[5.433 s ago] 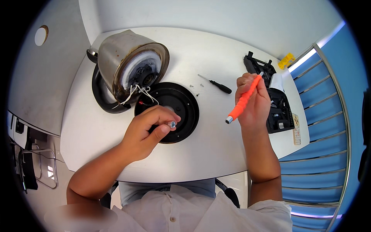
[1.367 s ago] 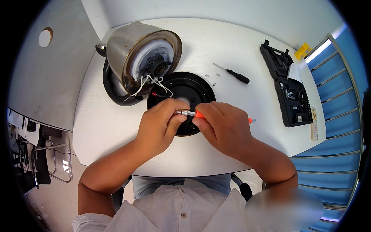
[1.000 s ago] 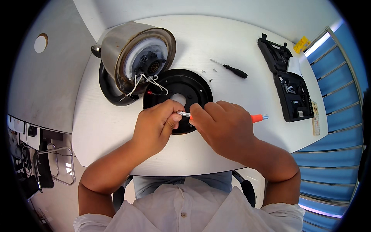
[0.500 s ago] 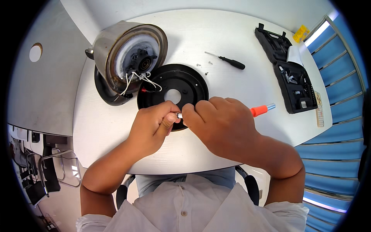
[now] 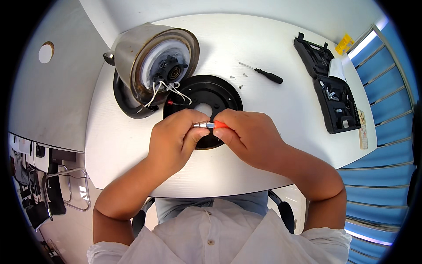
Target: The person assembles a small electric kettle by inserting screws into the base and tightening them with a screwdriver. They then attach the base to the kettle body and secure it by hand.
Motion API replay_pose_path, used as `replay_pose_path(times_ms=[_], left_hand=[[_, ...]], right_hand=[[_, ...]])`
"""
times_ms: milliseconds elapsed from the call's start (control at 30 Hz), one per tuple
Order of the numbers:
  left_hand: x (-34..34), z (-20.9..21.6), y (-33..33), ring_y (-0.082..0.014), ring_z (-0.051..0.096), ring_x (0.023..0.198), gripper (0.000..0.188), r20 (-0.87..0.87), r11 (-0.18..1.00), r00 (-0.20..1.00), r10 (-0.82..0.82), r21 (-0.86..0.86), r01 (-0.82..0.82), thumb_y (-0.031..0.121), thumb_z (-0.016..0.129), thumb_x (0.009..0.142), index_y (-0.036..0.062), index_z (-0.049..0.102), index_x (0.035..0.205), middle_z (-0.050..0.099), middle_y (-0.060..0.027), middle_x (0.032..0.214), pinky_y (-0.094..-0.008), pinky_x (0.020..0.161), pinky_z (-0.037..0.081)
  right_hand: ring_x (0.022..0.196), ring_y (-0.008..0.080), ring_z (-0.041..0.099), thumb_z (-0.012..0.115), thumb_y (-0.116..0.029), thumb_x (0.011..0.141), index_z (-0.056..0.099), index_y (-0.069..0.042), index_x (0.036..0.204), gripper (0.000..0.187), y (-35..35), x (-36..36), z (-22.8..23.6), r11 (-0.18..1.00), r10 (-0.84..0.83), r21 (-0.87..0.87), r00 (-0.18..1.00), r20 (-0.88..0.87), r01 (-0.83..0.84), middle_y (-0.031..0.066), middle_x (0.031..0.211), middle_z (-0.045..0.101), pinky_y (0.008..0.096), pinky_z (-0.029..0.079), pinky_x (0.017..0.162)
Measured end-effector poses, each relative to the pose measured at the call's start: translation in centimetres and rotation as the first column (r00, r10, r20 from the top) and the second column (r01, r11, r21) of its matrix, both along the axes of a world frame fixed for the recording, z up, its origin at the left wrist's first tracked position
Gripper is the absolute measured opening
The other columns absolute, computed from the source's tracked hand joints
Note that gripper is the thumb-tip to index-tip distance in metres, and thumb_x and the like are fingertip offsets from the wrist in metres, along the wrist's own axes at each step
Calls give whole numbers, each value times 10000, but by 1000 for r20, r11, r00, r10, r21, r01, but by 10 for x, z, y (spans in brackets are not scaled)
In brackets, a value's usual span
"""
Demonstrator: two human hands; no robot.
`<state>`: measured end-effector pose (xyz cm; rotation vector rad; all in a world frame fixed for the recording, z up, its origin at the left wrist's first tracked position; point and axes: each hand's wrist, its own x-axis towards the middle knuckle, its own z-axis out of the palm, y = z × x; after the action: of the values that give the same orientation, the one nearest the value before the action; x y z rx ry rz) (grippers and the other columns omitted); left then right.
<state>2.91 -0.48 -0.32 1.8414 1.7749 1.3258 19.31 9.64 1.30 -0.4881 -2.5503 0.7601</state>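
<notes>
My left hand pinches a small silver metal socket between thumb and fingers. Opposite it, my right hand is closed on an orange-handled screwdriver; its silver end meets the socket, and the rest is hidden in my hand. Both hands are over the near part of a round black base with a hole in its middle. Beyond them on the left, a metal electric kettle lies tilted, its underside exposed and white wires running toward the base.
A black screwdriver lies on the white table, beside several small screws. Farther right is an open black tool case with metal bits in it. A beige strip lies beside the case. Blue railings stand at the right.
The screwdriver has been turned: its orange part, which stuck out right of my right hand, now faces my left hand. Its silver end and the socket have come together. The view has shifted slightly.
</notes>
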Motion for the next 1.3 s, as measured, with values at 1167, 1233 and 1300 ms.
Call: replay_pose_path(times_ms=[1167,1233,1300], left_hand=[[-12,-10,4,-125,571,688,214,793,966,576,-198,59,251,147,594,870,36,524,1039,612,-80,841,-230,656,474],[-12,-9,3,-106,554,672,207,785,971,593,-178,44,234,149,600,866,42,524,1027,574,-46,810,-248,721,477],[-10,-9,5,-91,540,663,194,785,968,590,-186,44,246,134,597,865,48,524,1023,544,-22,800,-258,773,473]], right_hand=[[920,265,535,519,-50,797,571,-77,948,161,76,10,-32,814,-508,446,829,233,373,90,944,552,382,474,712],[933,260,534,535,-66,799,588,-78,940,151,80,10,-32,791,-539,478,805,247,383,85,952,555,390,468,713],[945,253,531,542,-83,811,598,-76,949,149,85,15,-29,787,-563,469,777,281,401,81,956,561,401,457,721]])
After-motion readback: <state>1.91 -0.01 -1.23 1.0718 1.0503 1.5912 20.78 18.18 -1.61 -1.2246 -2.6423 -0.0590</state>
